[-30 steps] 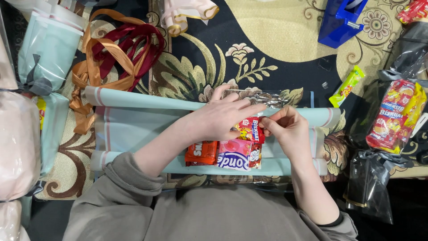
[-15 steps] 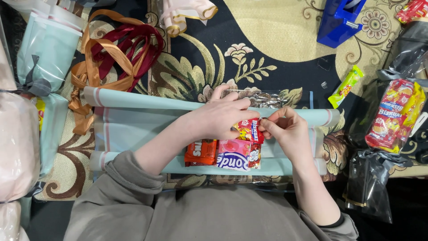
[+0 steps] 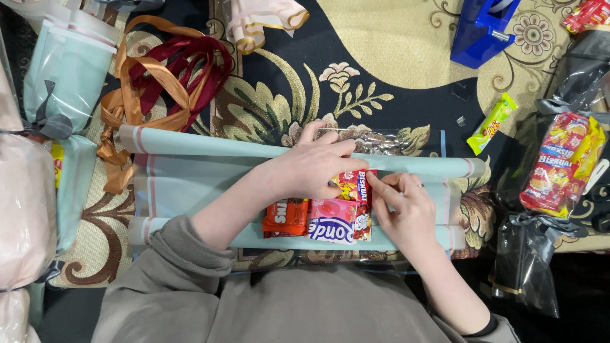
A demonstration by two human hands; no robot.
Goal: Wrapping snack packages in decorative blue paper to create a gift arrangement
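sleeve: grey sweatshirt sleeve at the near edge of the carpet, running up to the left hand.
wrapping sheet: pale mint wrapping sheet laid flat on the patterned carpet, both long edges rolled into tubes, one near, one far.
snacks: orange snack pack and pink-and-white packet side by side on the sheet, resting against the near rolled edge; red biscuit packet just beyond them, touching the pink one.
left hand: left hand palm down over the sheet centre, fingers spread loosely across the far rolled edge, thumb pressing the top of the red biscuit packet.
right hand: right hand just right of the snacks, thumb and forefinger pinched at the right edge of the red biscuit packet; other fingers curled, ring on one.
clear wrap: crinkled clear cellophane just past the far roll, by the left fingertips.
left edge: mint and pink wrapped bundles stacked; orange and maroon ribbons piled beyond the sheet.
right edge: black plastic bags, big red-yellow biscuit pack, small green-yellow candy bar.
far edge: blue tape dispenser, cream ribbon.
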